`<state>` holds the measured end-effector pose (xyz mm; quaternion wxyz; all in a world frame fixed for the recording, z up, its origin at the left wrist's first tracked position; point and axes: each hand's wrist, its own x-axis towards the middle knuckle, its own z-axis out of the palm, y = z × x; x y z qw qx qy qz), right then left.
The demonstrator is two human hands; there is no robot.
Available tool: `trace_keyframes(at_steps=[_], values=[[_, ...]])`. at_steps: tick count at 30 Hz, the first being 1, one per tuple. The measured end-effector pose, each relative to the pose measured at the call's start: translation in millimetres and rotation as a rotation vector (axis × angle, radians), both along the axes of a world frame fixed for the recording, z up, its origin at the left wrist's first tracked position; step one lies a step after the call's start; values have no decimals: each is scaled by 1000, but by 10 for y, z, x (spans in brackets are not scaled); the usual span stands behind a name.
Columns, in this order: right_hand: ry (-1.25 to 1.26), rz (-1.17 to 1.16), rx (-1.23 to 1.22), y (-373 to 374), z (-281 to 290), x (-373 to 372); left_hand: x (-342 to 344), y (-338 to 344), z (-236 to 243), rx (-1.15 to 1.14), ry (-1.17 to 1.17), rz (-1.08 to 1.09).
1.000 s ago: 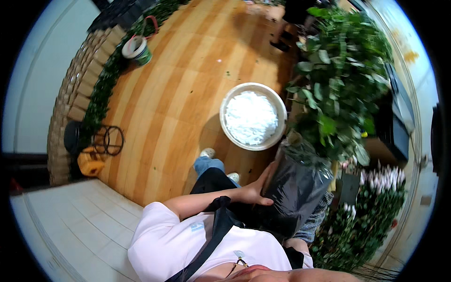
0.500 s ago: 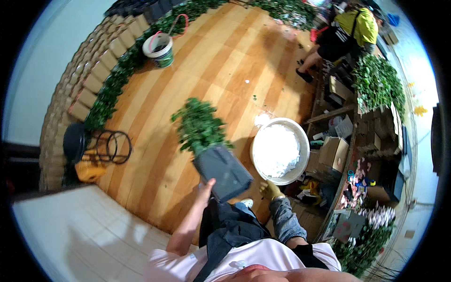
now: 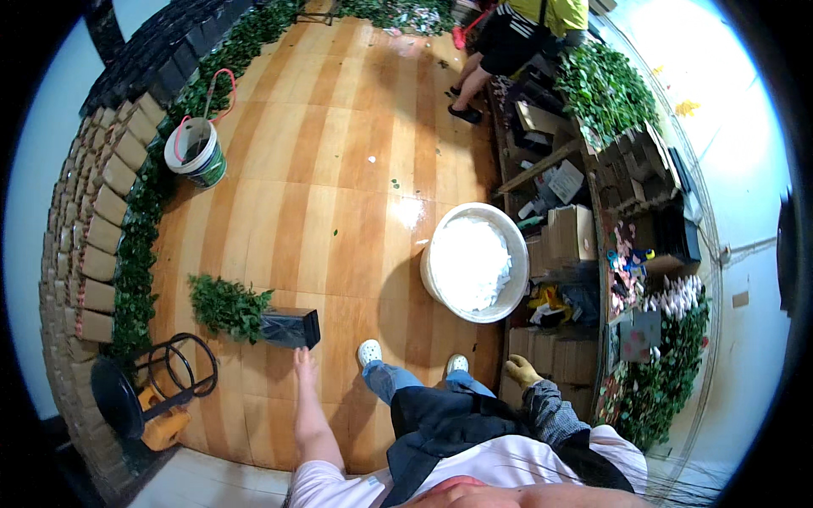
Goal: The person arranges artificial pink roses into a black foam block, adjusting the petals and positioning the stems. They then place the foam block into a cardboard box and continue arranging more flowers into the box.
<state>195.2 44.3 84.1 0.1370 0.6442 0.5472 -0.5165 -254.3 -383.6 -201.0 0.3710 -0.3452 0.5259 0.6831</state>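
Note:
Out to my left, my left hand [image 3: 305,361] is at the dark-wrapped end of a bundle of leafy green stems [image 3: 229,306], its fingers closed at the lower edge. The bundle lies tilted on its side, leaves pointing left, over the wooden floor. Whether it touches the floor I cannot tell. My right hand [image 3: 522,371], in a yellowish glove with a grey sleeve, hangs by the shelf, its fingers loosely bent and holding nothing. Ahead of it stands a large white tub [image 3: 430,269] full of white pieces.
Rows of brown-wrapped bundles [image 3: 103,245] line the left wall, with a black round stool [image 3: 118,398] before them. A white bucket [image 3: 196,157] stands farther off. Along the right runs a cluttered bench [image 3: 600,279]. A person in yellow [image 3: 563,17] bends at its far end.
My left hand has carried the wrapped bundle from in front of me out to the left. My body has turned left and my right hand has drawn back from beside the tub.

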Motion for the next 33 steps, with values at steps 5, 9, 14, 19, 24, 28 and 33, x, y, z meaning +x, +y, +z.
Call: trace_keyframes(at_steps=[5, 9, 14, 19, 24, 28, 33], values=[[-115, 343, -126, -410, 472, -460, 577, 575, 101, 7, 87, -15], [-43, 396, -92, -447, 605, -487, 1023, 959, 244, -9, 132, -208], [28, 382, 26, -257, 636, 17, 1324, 1356, 364, -94, 233, -421], [-25, 212, 106, -357, 779, 959, 1584, 1935, 535, -145, 343, -640], [7, 73, 256, -450, 450, 1971, 2147, 3122, 995, -174, 314, -1003], [280, -119, 457, -246, 63, 2600, 2621, 4062, 1184, 133, 233, -1423], [443, -542, 566, 72, 1075, 2976, 3220, 5071, 1758, 34, 541, -1513]])
